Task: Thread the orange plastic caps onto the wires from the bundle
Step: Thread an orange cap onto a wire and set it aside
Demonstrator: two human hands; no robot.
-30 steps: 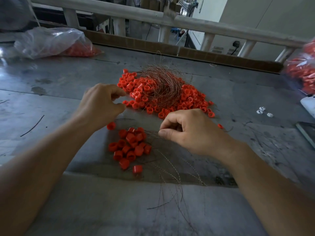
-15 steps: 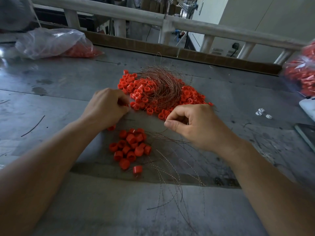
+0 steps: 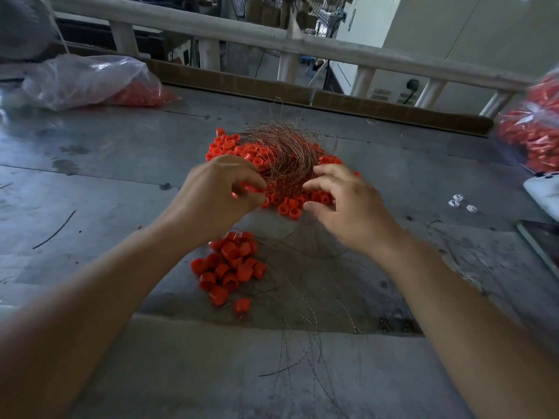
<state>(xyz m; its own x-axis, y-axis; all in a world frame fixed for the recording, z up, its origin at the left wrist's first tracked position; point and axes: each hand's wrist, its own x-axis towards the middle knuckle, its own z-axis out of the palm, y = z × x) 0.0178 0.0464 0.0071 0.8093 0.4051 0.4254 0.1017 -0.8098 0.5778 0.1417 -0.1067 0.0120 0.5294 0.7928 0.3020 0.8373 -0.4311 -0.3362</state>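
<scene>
Grey metal worktop (image 3: 106, 176) carries a heap of orange caps (image 3: 290, 210) at twelve o'clock, with the wire bundle (image 3: 284, 155) on top. At the heap's near edge the left hand (image 3: 217, 195) pinches one cap (image 3: 250, 188). The right hand (image 3: 348, 207) hovers slack-fingered just beside the bundle, and capped wires (image 3: 230, 267) lie at six o'clock.

bundle (image 3: 281, 158) on cap pile (image 3: 230, 146), mid-table (image 3: 121, 176) | cap heap (image 3: 230, 267) before it, toward near edge | wires (image 3: 305, 313) right of heap | bag (image 3: 87, 80) far-left corner | second bag (image 3: 532, 131) right edge
</scene>
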